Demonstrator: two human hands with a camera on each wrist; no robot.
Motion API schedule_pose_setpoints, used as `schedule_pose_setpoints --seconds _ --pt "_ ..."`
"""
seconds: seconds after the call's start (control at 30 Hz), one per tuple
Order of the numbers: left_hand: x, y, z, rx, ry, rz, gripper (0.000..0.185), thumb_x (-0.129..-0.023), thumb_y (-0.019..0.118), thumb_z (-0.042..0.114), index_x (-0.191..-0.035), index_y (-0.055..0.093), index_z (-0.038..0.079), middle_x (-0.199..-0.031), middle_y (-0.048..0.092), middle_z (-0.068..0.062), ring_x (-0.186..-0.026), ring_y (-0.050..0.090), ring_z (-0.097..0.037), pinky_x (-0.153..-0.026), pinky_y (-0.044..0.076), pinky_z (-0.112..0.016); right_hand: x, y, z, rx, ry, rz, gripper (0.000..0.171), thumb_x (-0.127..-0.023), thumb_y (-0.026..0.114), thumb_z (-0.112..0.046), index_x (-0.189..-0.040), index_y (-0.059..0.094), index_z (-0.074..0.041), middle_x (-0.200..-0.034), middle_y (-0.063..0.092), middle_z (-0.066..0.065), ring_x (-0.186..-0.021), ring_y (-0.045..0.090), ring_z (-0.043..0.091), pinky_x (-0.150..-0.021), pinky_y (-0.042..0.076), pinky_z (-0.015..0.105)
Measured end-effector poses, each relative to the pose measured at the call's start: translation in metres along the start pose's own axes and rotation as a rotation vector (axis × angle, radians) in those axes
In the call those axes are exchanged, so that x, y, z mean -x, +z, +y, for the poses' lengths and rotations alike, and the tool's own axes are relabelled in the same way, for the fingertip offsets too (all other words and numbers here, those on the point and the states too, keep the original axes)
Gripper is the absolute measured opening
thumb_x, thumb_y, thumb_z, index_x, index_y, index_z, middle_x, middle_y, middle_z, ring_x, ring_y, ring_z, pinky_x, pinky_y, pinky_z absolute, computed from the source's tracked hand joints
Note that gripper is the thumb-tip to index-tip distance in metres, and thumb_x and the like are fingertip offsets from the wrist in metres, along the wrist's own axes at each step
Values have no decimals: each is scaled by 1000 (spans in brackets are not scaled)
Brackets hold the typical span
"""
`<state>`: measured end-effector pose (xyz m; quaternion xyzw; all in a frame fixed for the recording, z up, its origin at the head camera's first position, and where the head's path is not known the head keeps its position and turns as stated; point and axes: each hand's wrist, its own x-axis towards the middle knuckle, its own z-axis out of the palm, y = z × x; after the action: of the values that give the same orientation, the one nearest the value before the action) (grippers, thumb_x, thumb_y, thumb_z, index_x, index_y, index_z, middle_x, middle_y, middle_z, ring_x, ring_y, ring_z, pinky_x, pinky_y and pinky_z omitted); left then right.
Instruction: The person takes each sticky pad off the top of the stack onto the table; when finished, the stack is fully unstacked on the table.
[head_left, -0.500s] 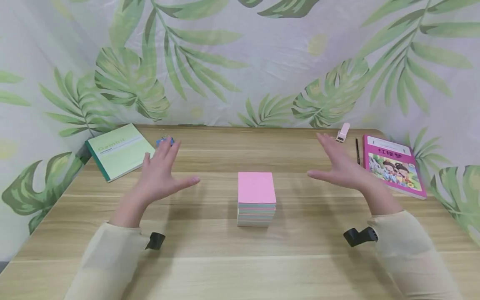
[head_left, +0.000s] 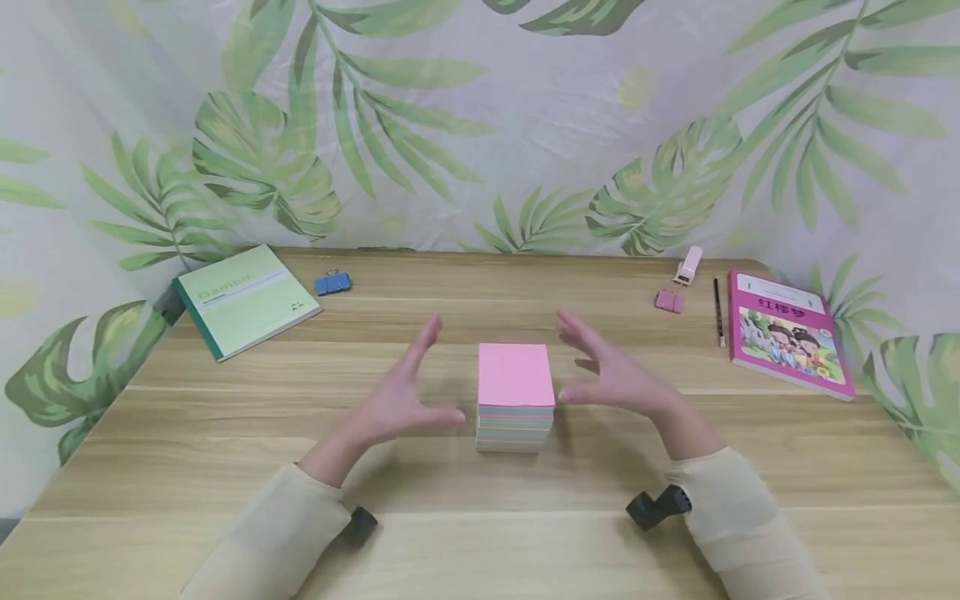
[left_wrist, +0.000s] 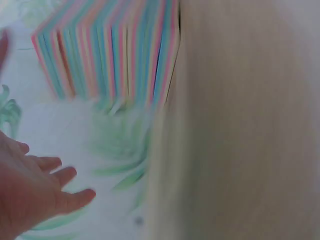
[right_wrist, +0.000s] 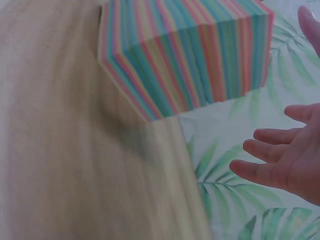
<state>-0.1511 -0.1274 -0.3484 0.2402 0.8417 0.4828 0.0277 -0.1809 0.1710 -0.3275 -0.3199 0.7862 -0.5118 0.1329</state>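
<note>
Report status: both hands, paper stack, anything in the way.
Left hand and right hand either side of paper stack, holding nothing. Stack standing on table, pink on top. No obstacle visible between hands and stack.

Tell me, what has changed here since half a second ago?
The left hand has moved rightward and the right hand leftward, both closing in on the paper stack. Neither holds it. Their shift has uncovered the blue clip and the small pink clip. The stack, green book and pink book stayed put.
</note>
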Motion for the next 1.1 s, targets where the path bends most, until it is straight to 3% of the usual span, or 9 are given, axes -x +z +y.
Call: schedule_pose_setpoints --seconds 0.1,0.23,0.4,0.67,1.1 --pt "0 14 -4 60 -5 -66 109 -62 77 28 -138 -2 30 -142 7 4 -126 13 -20 -97 20 -48 -2 10 7 -42 9 -31 97 -69 73 -24 -139 7 -13 -139 17 14 -125 18 29 -96 22 49" --pt "2 26 -2 244 -18 -143 108 -64 76 12 -138 -1 27 -143 6 -1 -126 14 -26 -96 23 -48 -2 17 12 -121 23 -49 98 -67 75 -19 -138 9 -9 -137 20 15 -122 25 29 -95 26 47" --pt "2 34 5 399 -1 -170 104 -65 74 3 -139 3 19 -141 12 -6 -124 19 -28 -96 24 -49 -2 21 14 -200 8 -67 91 -67 73 -9 -137 15 -9 -130 29 18 -116 32 31 -93 32 44" --pt "1 42 2 474 34 -130 96 -67 71 -3 -139 12 21 -134 26 -13 -123 23 -23 -94 28 -47 -1 23 13 -244 -8 -64 88 -68 72 -4 -136 15 -7 -127 33 22 -114 35 33 -91 33 45" --pt "-1 45 -2 524 32 -100 91 -68 68 -7 -138 15 18 -129 30 -15 -121 26 -28 -91 33 -44 5 12 15 -256 27 -35 84 -67 72 -1 -134 23 -7 -125 37 17 -113 39 27 -92 35 37"
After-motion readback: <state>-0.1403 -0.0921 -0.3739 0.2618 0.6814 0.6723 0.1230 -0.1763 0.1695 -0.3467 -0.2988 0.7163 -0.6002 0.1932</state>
